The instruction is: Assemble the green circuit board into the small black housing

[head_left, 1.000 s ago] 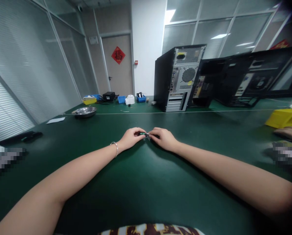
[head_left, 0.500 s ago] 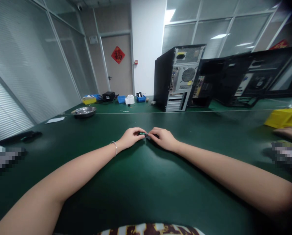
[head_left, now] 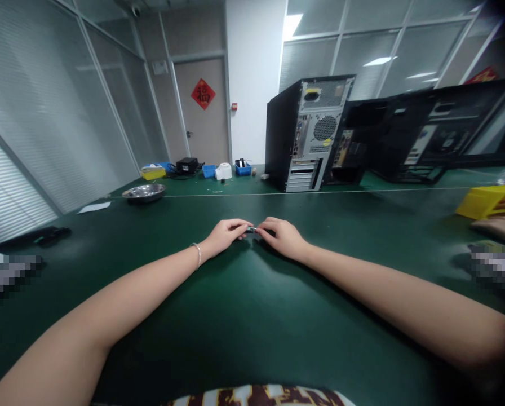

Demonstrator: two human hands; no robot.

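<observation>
Over the middle of the green table (head_left: 252, 316), my two hands meet fingertip to fingertip. My left hand (head_left: 227, 235), with a bangle (head_left: 198, 255) at its wrist, pinches a small green circuit board (head_left: 251, 229) between thumb and fingers. Most of the board is covered by those fingers; its exact kind is too small to tell. A thin, silvery end points to the right. There my right hand (head_left: 283, 237) is closed in a pinch, thumb and fingertips at that silvery end.
Behind my hands stands a black computer tower (head_left: 307, 135), with more cases (head_left: 425, 135) to its right. A metal bowl (head_left: 144, 193) lies back left, small blue bins (head_left: 243, 169) at the rear. On the right, another person's hand (head_left: 500, 226) is near a yellow bin (head_left: 481, 203).
My left fingers have shifted and now cover more of the circuit board, and its green face shows less. My right hand stays in nearly the same place.
</observation>
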